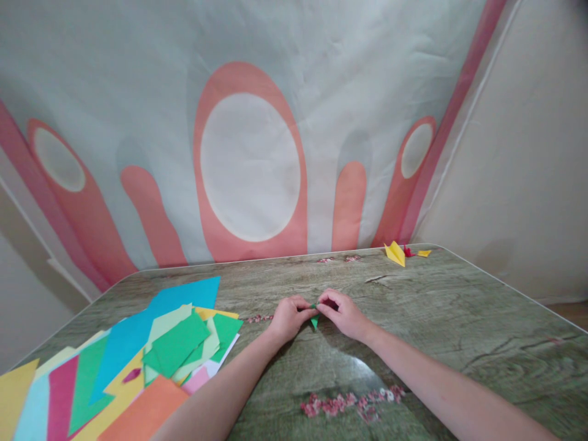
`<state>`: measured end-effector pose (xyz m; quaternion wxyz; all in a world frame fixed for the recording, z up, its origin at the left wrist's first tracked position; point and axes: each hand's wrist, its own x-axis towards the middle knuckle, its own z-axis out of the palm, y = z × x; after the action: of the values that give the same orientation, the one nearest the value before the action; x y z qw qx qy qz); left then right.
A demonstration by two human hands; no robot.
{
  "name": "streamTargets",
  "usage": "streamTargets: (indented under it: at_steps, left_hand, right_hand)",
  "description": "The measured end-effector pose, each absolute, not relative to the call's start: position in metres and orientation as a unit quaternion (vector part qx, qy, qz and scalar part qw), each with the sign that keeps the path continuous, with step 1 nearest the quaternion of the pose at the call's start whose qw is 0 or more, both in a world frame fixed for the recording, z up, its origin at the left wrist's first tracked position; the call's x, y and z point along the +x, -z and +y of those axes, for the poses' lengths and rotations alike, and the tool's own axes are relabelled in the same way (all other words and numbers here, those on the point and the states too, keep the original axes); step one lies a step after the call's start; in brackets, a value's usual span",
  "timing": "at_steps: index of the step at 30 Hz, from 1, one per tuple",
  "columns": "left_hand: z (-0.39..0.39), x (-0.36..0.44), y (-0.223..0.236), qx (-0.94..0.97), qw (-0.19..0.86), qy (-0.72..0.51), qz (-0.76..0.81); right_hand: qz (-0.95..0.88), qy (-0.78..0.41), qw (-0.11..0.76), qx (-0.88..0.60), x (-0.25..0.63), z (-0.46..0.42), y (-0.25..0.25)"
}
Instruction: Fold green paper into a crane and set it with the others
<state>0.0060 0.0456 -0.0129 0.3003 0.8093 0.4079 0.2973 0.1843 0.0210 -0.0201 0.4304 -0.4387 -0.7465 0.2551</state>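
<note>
A small folded piece of green paper [315, 322] is pinched between my two hands near the middle of the table. My left hand [290, 315] grips it from the left, thumb and fingers pressed together. From the other side my right hand [340, 312] has its fingertips closed on the same piece. A pointed green tip hangs below the fingers toward me; the rest of the paper is hidden by them.
Loose coloured paper sheets [177, 340] lie heaped at the left, with a small dark pink folded piece [131, 375] on top. At the far right edge stand a yellow paper plane [395, 253], a red folded figure [408, 251] and a small yellow piece [424, 253]. A printed backdrop [321, 122] hangs behind the wood-patterned table [459, 318].
</note>
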Motion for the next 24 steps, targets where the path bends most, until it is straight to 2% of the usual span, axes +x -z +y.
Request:
streamTargets:
  at_steps: [10,24]
  left_hand:
    - [0.0473,0.0056,0.0100,0.801,0.307,-0.301,0.417]
    - [0.0475,0.0040,0.0091,0.805,0.293,-0.314,0.409]
  right_hand:
    - [-0.710,-0.323,0.433,-0.451,0.1860,0.0243,0.0203]
    - [-0.697,-0.341,0.447,-0.445,0.1862,0.0260,0.0238]
